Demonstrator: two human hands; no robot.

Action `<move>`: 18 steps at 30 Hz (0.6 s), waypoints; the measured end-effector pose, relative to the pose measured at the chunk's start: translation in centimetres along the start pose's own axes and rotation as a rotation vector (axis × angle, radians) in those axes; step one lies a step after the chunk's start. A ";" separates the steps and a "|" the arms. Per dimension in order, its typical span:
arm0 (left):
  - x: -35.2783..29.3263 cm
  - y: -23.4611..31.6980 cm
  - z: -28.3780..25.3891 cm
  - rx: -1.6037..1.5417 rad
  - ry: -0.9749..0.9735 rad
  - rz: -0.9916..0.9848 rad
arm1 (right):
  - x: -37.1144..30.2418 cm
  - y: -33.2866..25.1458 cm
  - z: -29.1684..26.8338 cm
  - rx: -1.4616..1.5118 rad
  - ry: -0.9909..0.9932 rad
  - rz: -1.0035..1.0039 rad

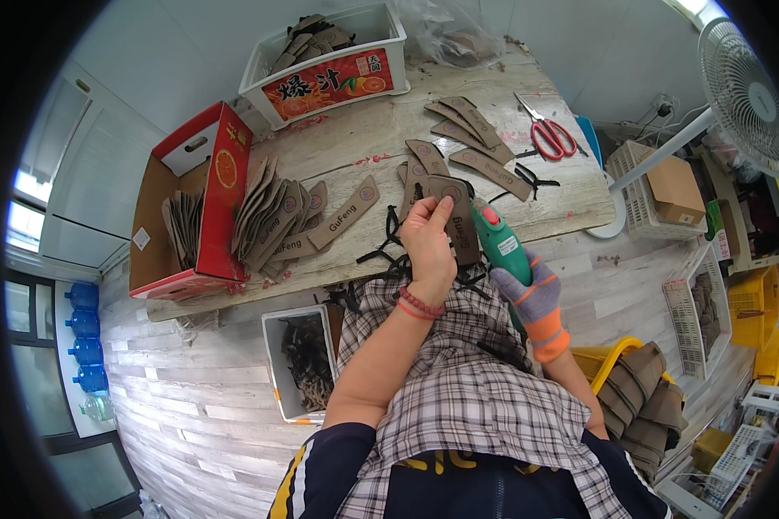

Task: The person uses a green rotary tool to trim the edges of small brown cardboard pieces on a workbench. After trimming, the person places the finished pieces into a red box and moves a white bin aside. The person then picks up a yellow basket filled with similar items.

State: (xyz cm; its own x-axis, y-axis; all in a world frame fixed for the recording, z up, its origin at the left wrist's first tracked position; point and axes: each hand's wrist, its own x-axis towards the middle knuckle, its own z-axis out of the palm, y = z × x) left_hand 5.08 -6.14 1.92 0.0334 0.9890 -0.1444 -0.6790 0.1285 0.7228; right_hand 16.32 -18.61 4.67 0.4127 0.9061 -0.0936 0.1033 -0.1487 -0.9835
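My left hand (431, 238), bare with red bead bracelets, pinches a brown printed strip (464, 227) with a round emblem near its top. In my right hand (535, 294), gloved in grey and orange, is a green hand tool (504, 246) that looks like a glue gun. Its red front end sits close beside the strip's right edge; whether they touch I cannot tell. More brown strips (424, 160) lie just beyond my left hand. Black cords (389, 235) trail on the table edge next to my left wrist.
On the worn table (329, 143) stand a red cardboard box (225, 203) with strips inside and beside it, and a white bin (325, 82). Red-handled scissors (552, 138) lie at the far right. Below stand a white tub (307, 363), a yellow basket (614, 363) and a fan (753, 104).
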 end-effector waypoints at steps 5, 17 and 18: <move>-0.1 0.9 -0.6 0.126 -0.080 0.000 | 0.1 -0.2 -0.4 0.041 -0.011 0.016; 1.0 3.7 -1.5 0.693 -0.226 0.302 | -0.2 -1.1 -1.1 -0.043 -0.074 -0.023; 0.7 3.9 -1.3 0.746 -0.249 0.330 | -0.2 -1.2 -1.2 -0.059 -0.071 -0.023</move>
State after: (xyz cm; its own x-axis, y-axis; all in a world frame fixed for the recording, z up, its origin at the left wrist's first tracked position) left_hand 1.46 -5.01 3.75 0.1381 0.9605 0.2417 -0.0240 -0.2407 0.9703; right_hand 17.16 -19.09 6.02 0.3447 0.9349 -0.0844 0.1662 -0.1492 -0.9747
